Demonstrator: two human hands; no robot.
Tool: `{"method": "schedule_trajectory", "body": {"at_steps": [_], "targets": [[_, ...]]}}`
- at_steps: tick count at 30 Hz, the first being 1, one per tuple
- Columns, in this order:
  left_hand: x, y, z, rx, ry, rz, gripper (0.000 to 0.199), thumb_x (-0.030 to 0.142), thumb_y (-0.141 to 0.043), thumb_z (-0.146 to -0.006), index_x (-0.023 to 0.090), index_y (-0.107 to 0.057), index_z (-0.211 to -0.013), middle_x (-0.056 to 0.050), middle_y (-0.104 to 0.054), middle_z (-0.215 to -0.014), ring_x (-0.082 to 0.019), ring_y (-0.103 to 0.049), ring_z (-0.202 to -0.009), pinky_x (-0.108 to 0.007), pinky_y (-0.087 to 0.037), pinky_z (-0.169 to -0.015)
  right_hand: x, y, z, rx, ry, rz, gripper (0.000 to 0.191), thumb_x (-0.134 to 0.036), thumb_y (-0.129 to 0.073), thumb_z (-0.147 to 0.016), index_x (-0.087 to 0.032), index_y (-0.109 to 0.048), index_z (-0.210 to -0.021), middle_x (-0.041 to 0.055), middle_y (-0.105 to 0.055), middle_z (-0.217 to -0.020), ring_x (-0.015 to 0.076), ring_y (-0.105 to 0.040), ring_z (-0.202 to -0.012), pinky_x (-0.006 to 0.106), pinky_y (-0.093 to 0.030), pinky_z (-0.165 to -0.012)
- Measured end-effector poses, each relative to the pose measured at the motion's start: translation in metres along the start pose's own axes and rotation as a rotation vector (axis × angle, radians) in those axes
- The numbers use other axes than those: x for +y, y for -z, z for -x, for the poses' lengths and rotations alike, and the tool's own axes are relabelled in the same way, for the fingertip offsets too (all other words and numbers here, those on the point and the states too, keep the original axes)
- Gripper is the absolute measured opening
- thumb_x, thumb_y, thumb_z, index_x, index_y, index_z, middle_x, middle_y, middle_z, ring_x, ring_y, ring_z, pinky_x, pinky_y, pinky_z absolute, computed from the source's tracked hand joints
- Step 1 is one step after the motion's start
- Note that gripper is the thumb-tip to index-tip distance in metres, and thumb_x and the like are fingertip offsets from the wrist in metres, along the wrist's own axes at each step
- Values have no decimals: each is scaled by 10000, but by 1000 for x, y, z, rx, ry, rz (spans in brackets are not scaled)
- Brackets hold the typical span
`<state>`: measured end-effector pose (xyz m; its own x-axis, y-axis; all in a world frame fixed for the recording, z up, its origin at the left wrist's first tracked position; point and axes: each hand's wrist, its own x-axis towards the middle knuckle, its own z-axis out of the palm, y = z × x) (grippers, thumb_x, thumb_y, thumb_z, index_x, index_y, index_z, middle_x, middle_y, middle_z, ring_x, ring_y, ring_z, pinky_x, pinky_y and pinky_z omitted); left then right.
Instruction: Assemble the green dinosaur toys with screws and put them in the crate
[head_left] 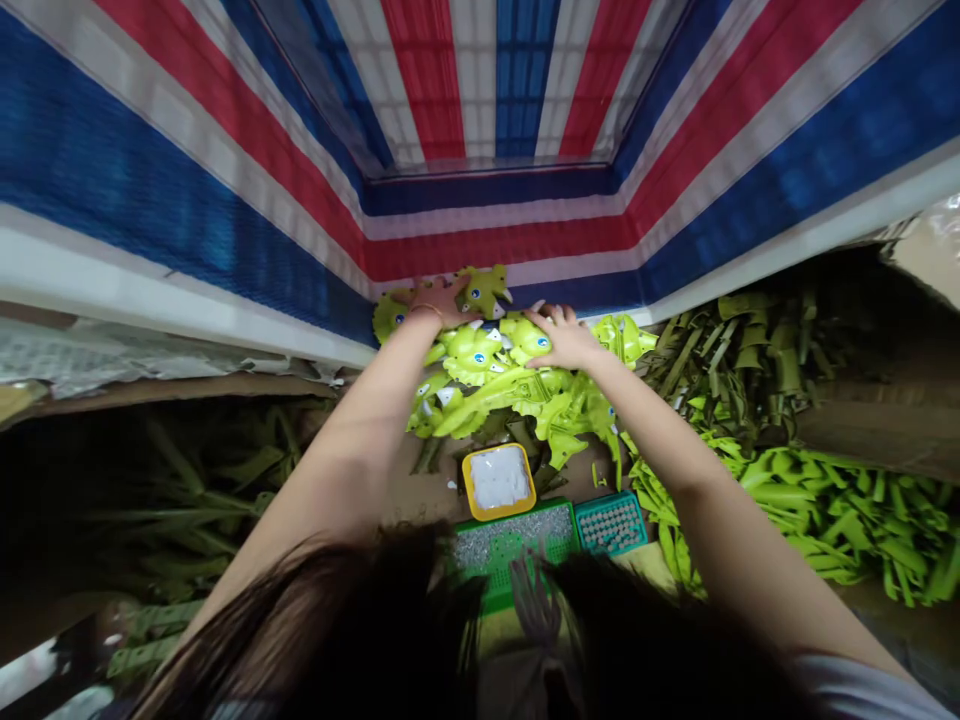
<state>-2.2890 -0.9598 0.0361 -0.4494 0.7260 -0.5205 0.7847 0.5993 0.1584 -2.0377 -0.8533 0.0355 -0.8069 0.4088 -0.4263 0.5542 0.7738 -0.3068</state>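
Observation:
Lime-green toy dinosaur heads and body pieces [472, 355] lie heaped in the middle, below the striped cloth. My left hand [441, 300] reaches over the back left of the heap, between two heads; its fingers are partly hidden and blurred. One horned head with a blue eye [484, 292] is just right of it. My right hand [562, 335] rests with spread fingers at the right side of another green head [527, 340], touching it.
Striped red, white and blue cloth [502, 250] rises behind. Nearer me are a yellow tub of white pieces [534, 490], a green basket of small metal parts [570, 550] and a teal basket [641, 530]. Green parts [847, 510] pile up at right; darker ones [225, 480] at left.

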Motion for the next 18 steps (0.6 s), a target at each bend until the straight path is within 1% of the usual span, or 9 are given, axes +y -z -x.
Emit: {"method": "schedule_trajectory", "body": {"at_steps": [2,4,7,9,11,12,14,16,18], "targets": [[-1,-9,18,-24,-46,-32,866,749,-502,-730,453,-229,-1498,-109,-304,-1567,-528,-106,-1421,-822,-109,-980,13,-1,20,-43,70,30,1066,-738,-669,-649,-376,-179,-1523,84,-173,-1606,498,-184,-1414,696,-301,-1069],[-1,-18,37,-75,-71,-65,780,714,-493,-769,466,-282,-1478,-110,-289,-1573,-510,-94,-1435,-826,-110,-976,20,-2,37,-90,138,60,1026,-708,-688,-656,-379,-230,-1513,58,-174,-1613,475,-191,-1420,665,-295,-1092],[-4,-34,67,-209,-125,-100,712,675,-531,-782,474,-360,-1443,-95,-252,-1591,-509,-78,-1441,-833,-121,-969,23,-7,61,-168,214,83,864,-699,-636,-720,-374,-355,-1470,45,-241,-1599,432,-277,-1400,642,-295,-1100],[-11,-43,89,-253,-171,-115,617,636,-523,-814,489,-421,-1405,-72,-278,-1582,-499,-95,-1442,-842,-105,-964,24,-11,76,-217,237,84,760,-690,-584,-772,-371,-415,-1441,45,-290,-1583,408,-338,-1380,655,-250,-1118],[-19,-49,111,-236,-187,-126,490,576,-485,-866,491,-500,-1348,-44,-305,-1572,-484,-117,-1441,-856,-71,-958,26,-14,89,-228,257,79,708,-698,-538,-799,-388,-431,-1428,30,-319,-1572,392,-343,-1390,675,-182,-1138],[-23,-52,120,-218,-189,-129,432,537,-464,-891,481,-546,-1312,-31,-313,-1569,-475,-122,-1443,-859,-56,-958,29,-14,93,-210,259,73,700,-710,-511,-808,-397,-426,-1429,25,-332,-1566,383,-344,-1394,680,-156,-1145],[-25,-54,134,-152,-179,-121,383,470,-421,-929,428,-617,-1255,-32,-335,-1560,-453,-132,-1450,-852,-46,-978,35,-13,94,-117,219,64,703,-728,-435,-835,-382,-404,-1445,41,-355,-1553,362,-351,-1398,669,-120,-1161],[-21,-58,140,-46,-181,-90,416,458,-389,-947,361,-606,-1288,-62,-332,-1563,-427,-135,-1462,-819,-49,-1025,42,-14,88,0,89,67,738,-734,-366,-856,-328,-374,-1472,88,-336,-1559,364,-316,-1420,660,-98,-1168],[-16,-65,144,27,-183,-55,497,492,-389,-946,299,-517,-1385,-109,-313,-1572,-404,-165,-1465,-779,-53,-1068,49,-18,80,64,-79,49,791,-743,-357,-850,-259,-380,-1475,138,-285,-1575,399,-234,-1450,683,-99,-1150]]}}
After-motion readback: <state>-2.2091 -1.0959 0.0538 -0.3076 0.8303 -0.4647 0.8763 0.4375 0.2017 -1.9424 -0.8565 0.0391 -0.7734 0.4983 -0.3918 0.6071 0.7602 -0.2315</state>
